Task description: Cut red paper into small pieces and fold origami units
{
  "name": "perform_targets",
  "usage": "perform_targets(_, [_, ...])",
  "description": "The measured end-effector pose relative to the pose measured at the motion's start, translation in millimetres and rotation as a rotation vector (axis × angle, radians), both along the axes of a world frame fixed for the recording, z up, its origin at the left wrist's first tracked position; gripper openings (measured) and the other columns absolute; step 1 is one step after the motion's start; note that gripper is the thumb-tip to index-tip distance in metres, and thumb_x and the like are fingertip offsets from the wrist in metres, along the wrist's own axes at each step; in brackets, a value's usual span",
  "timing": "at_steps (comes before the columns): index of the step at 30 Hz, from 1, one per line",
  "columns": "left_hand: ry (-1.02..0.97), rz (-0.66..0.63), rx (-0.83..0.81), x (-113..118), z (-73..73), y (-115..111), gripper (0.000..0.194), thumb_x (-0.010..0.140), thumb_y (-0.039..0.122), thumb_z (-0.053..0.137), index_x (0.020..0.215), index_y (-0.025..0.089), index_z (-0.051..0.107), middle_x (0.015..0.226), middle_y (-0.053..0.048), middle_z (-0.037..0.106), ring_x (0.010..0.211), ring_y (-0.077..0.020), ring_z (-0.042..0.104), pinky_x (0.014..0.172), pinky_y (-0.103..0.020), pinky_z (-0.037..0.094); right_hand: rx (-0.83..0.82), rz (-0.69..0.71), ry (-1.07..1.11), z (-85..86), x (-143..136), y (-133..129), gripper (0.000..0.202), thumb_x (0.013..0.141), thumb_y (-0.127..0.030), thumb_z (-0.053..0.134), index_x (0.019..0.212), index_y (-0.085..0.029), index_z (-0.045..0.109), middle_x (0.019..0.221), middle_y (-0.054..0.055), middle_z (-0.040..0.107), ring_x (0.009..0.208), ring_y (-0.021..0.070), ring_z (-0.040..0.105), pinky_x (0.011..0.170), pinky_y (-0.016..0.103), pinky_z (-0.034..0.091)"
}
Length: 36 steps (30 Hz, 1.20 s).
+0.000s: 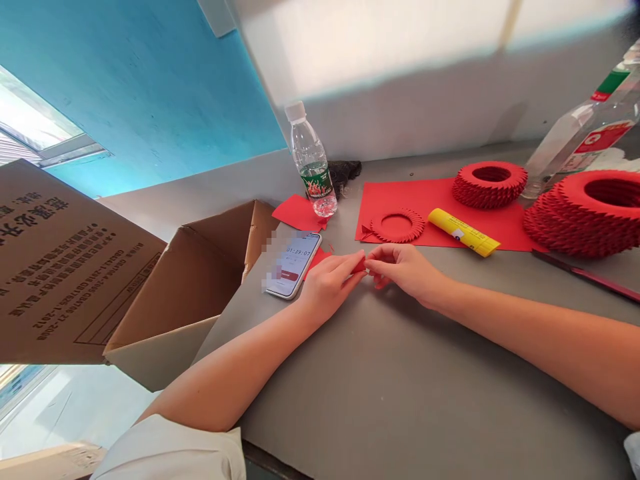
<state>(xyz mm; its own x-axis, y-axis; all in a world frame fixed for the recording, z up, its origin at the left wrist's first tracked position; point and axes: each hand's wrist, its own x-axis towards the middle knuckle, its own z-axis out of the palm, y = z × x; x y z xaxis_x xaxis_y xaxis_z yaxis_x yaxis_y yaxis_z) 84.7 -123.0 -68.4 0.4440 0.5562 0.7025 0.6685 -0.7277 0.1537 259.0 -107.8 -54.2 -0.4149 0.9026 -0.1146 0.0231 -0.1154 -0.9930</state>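
A small red paper piece point(359, 265) is held between my two hands over the grey table. My left hand point(331, 280) has its fingers pressed on it from the left. From the right, my right hand point(404, 270) pinches its edge between thumb and fingertips. Just beyond my right hand lies a thin ring of folded red paper point(397, 225), on a red sheet point(380, 197). A yellow glue stick point(464, 232) rests at an angle on that sheet's front edge. My left hand is beside a phone point(294, 265) showing a timer.
An open cardboard box point(200, 280) stands at the left. Behind the phone is a clear water bottle point(314, 167) by red paper point(295, 212). Stacked red paper rings point(490, 183), a larger stack point(585, 217), scissors point(590, 275) and another bottle point(575, 133) are at the right.
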Motion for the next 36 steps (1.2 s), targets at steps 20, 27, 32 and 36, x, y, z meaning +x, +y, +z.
perform_targets(20, [-0.13, 0.066, -0.257, 0.3, 5.9, -3.9, 0.026, 0.079, 0.024, 0.056, 0.104, 0.016, 0.06, 0.089, -0.002, 0.068, 0.073, -0.0111, 0.062, 0.067, -0.021, 0.049, 0.241, 0.005, -0.018, 7.0, 6.2, -0.1, 0.018, 0.074, -0.032, 0.058, 0.081, -0.017, 0.064, 0.076, 0.002, 0.063, 0.067, 0.0116, 0.058, 0.064, 0.027, 0.053])
perform_targets(27, [-0.169, 0.064, -0.301, 0.8, 7.5, -4.7, 0.027, 0.08, 0.025, 0.056, 0.104, 0.017, 0.061, 0.095, -0.004, 0.067, 0.079, -0.0135, 0.062, 0.068, -0.022, 0.051, 0.24, -0.005, -0.048, 10.1, 7.0, -1.2, 0.017, 0.074, -0.032, 0.058, 0.081, -0.018, 0.064, 0.075, 0.001, 0.064, 0.065, 0.0112, 0.059, 0.063, 0.025, 0.052])
perform_targets(32, [-0.173, 0.066, -0.315, 1.1, 8.3, -5.0, 0.026, 0.08, 0.026, 0.056, 0.104, 0.017, 0.061, 0.095, -0.004, 0.068, 0.079, -0.0137, 0.063, 0.067, -0.022, 0.051, 0.23, 0.004, -0.072, 10.0, 7.1, -1.4, 0.018, 0.074, -0.032, 0.057, 0.081, -0.018, 0.064, 0.076, 0.002, 0.064, 0.065, 0.0119, 0.06, 0.063, 0.026, 0.051])
perform_targets(36, [-0.148, 0.069, -0.284, 1.3, 8.6, -4.5, 0.025, 0.08, 0.026, 0.055, 0.103, 0.017, 0.061, 0.095, -0.004, 0.067, 0.08, -0.014, 0.063, 0.069, -0.023, 0.051, 0.243, -0.005, -0.101, 9.8, 7.0, -1.3, 0.018, 0.073, -0.033, 0.057, 0.08, -0.018, 0.064, 0.074, 0.002, 0.064, 0.063, 0.0124, 0.059, 0.061, 0.026, 0.05])
